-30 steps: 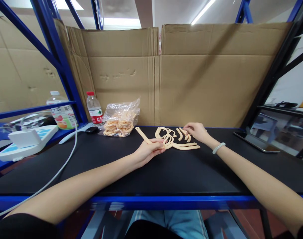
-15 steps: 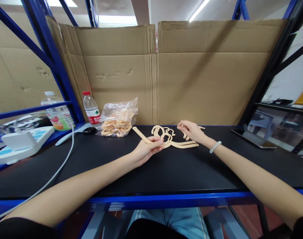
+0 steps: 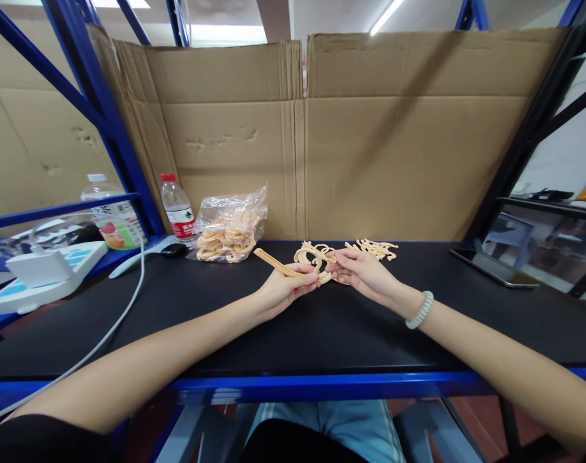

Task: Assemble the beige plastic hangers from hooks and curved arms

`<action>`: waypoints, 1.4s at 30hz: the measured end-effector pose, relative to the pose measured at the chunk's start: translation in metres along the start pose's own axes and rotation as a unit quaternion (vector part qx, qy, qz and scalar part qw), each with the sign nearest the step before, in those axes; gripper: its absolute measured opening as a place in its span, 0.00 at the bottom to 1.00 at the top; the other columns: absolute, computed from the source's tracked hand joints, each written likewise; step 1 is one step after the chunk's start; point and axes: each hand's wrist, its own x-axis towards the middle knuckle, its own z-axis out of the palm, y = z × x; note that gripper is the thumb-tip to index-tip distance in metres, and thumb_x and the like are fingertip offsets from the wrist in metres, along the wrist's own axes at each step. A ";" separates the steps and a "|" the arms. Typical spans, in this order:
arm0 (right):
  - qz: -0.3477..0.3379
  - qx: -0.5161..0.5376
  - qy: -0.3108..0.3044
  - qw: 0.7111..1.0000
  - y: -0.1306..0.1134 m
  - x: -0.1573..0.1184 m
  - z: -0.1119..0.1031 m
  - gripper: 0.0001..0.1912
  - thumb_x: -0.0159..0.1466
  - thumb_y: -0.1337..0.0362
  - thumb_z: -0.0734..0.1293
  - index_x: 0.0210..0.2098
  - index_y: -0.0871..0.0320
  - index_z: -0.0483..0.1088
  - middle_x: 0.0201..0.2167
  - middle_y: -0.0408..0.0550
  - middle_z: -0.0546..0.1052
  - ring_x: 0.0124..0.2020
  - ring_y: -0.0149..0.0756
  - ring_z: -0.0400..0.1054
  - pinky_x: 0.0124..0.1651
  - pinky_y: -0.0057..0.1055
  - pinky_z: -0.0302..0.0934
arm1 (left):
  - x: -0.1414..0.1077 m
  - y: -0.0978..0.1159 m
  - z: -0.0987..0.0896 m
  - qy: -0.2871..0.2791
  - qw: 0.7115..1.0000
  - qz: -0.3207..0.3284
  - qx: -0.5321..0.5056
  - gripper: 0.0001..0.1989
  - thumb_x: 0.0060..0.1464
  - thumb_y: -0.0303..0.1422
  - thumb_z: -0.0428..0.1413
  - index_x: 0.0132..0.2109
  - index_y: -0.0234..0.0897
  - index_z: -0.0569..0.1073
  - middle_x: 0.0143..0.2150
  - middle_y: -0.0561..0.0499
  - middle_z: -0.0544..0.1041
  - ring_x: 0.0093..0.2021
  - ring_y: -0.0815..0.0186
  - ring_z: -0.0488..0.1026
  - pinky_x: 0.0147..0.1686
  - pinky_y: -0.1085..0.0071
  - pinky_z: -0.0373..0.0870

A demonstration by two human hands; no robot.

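Black tabletop (image 3: 274, 341); red-labelled bottle (image 3: 179, 212), Chinese print mostly illegible; beige pieces (image 3: 275, 263) in both hands (image 3: 287, 289) (image 3: 369, 275).

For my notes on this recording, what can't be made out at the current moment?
All in the head view:
- Long pale strip: its inner end, hidden by the left hand.
- Small pale piece at the right hand: full shape, partly covered by fingers.
- Plastic bag: piece count, hidden by overlap and glare.
- White cable: one end, cut off by the left edge.

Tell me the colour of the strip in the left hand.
The strip is pale tan, in head view.
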 end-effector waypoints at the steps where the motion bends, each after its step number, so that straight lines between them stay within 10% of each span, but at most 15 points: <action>1: 0.010 0.008 0.007 1.000 0.002 0.001 0.000 0.13 0.56 0.58 0.72 0.37 0.59 0.74 0.30 0.47 0.77 0.30 0.29 0.70 0.34 0.25 0.65 | 0.000 0.000 0.000 0.001 1.000 -0.002 -0.003 0.12 0.37 0.25 0.69 0.31 0.29 0.77 0.31 0.48 0.78 0.34 0.69 0.76 0.40 0.75 0.73; 42: -0.061 -0.159 -0.069 0.983 0.001 -0.010 0.011 0.13 0.51 0.60 0.74 0.33 0.60 0.73 0.30 0.47 0.78 0.32 0.36 0.74 0.40 0.36 0.72 | -0.005 0.005 0.002 -0.008 0.994 0.007 0.106 0.13 0.30 0.29 0.70 0.28 0.31 0.78 0.30 0.49 0.77 0.30 0.68 0.74 0.32 0.72 0.71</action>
